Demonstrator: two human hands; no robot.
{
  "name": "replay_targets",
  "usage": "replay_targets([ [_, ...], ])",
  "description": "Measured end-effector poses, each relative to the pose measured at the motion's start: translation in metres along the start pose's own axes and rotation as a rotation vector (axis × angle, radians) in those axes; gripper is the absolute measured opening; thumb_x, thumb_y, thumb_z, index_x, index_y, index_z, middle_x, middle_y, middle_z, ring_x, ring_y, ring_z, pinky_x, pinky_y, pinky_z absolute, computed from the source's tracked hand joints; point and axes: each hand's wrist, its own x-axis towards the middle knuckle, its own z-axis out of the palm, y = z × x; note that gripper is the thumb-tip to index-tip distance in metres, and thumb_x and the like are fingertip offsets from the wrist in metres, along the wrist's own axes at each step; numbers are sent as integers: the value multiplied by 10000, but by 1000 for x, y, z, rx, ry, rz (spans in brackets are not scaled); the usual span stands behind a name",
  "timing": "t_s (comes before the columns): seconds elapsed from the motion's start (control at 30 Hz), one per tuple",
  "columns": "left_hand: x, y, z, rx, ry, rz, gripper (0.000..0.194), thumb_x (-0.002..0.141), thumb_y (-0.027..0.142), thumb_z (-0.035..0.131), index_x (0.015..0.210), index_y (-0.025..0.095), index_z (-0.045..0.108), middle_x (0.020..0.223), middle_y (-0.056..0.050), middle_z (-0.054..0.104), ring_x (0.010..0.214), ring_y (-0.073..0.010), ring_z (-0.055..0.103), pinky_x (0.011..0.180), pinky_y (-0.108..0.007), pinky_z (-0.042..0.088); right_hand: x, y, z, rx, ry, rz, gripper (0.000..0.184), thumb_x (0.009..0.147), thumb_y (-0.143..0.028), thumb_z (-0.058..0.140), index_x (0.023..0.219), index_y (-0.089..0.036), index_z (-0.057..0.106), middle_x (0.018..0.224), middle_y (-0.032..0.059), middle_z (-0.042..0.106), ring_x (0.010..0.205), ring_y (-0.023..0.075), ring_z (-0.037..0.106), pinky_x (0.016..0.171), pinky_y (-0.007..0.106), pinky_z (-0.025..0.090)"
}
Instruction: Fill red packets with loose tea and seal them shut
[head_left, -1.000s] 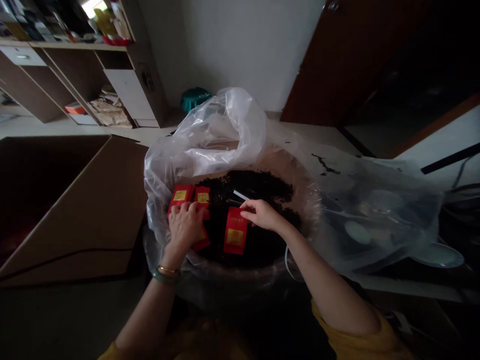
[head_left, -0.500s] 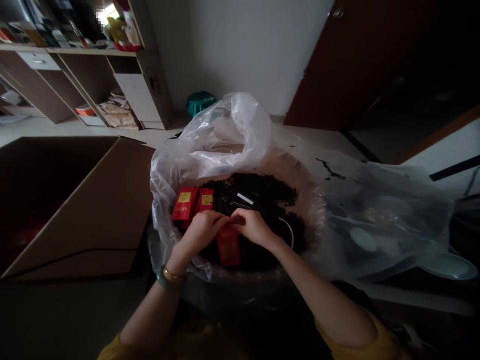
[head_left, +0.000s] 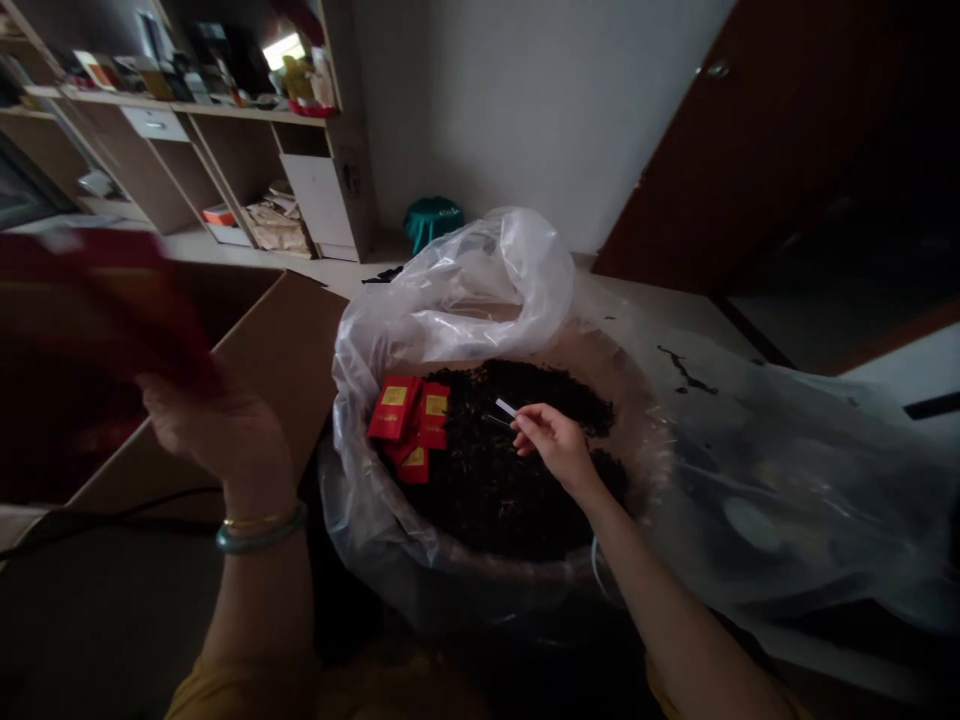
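A round basin lined with a clear plastic bag (head_left: pixel 465 290) holds a heap of dark loose tea leaves (head_left: pixel 495 470). Red packets with yellow labels (head_left: pixel 409 420) lie at the heap's left edge. My left hand (head_left: pixel 217 420) is raised over the open cardboard box (head_left: pixel 277 350) on the left and grips a blurred red packet (head_left: pixel 105 300). My right hand (head_left: pixel 551 445) rests over the tea, fingers pinched near a small white-tipped tool (head_left: pixel 504 410) that lies in the leaves; whether it holds the tool is unclear.
A wooden shelf unit (head_left: pixel 225 130) with drawers and clutter stands at the back left. A green stool (head_left: pixel 433 218) sits by the white wall. A brown door (head_left: pixel 750 150) is at the right. More clear plastic (head_left: pixel 787 480) covers dishes at the right.
Both hands were together on a red packet over the tea. My left hand has swung left and up over the box with the packet; my right hand has let go and stayed over the leaves.
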Motion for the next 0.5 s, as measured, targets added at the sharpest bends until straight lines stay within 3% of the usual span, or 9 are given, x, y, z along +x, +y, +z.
replay_targets([
  [0.03,12,-1,-7,-147,243,60,522,960,481,48,1093,232,486,1139,10,584,1207,-176,497,811,-376,475,0,3,1,0,-17,13,426,679,-565,680,829,-172,614,717,22,654,539,123,608,461,248,530],
  [0.07,20,-2,-12,-236,312,63,510,955,503,77,1108,227,478,1175,-9,568,1237,-180,483,857,-368,488,0,5,3,-2,-37,26,434,677,-571,679,839,-172,616,723,25,655,542,125,610,459,249,531],
  [0.17,11,-11,-4,-348,204,-14,474,905,595,293,1078,208,504,1145,-47,583,1167,-183,547,904,-326,503,1,11,7,-31,-88,57,447,689,-583,659,857,-171,621,732,35,658,558,134,618,460,256,533],
  [0.2,-3,-16,4,-299,111,-31,413,875,560,420,1070,208,515,1103,-43,603,1078,-173,595,874,-317,517,1,13,9,-48,-98,66,448,690,-585,654,853,-169,623,725,38,658,558,137,618,457,257,531],
  [0.23,-20,-21,14,-189,-61,-36,377,843,512,519,1069,210,530,1060,-38,622,978,-163,628,826,-308,530,2,15,10,-72,-107,73,444,688,-583,653,844,-167,627,715,41,658,553,139,615,450,256,526],
  [0.33,-85,-41,44,291,-845,-22,316,700,401,710,908,181,617,803,-25,658,714,-168,639,670,-294,533,1,19,13,-180,-150,74,391,689,-540,655,807,-167,640,694,47,656,531,138,600,418,241,498],
  [0.37,-105,-48,51,483,-999,6,328,645,352,756,885,171,625,773,-32,658,720,-195,643,677,-310,530,0,20,13,-223,-171,70,361,698,-517,650,798,-170,644,691,45,655,527,137,597,410,234,489],
  [0.4,-122,-53,58,649,-1020,42,329,628,297,767,884,149,623,806,-65,663,784,-235,652,717,-339,526,-1,22,13,-265,-192,66,331,710,-495,641,793,-175,648,690,43,655,528,137,597,405,227,483],
  [0.5,-148,-65,70,764,-889,23,316,742,122,602,1055,97,567,1017,-172,646,990,-291,629,808,-381,498,-4,27,11,-358,-235,51,271,745,-447,604,800,-187,658,687,33,655,541,139,608,408,217,483],
])
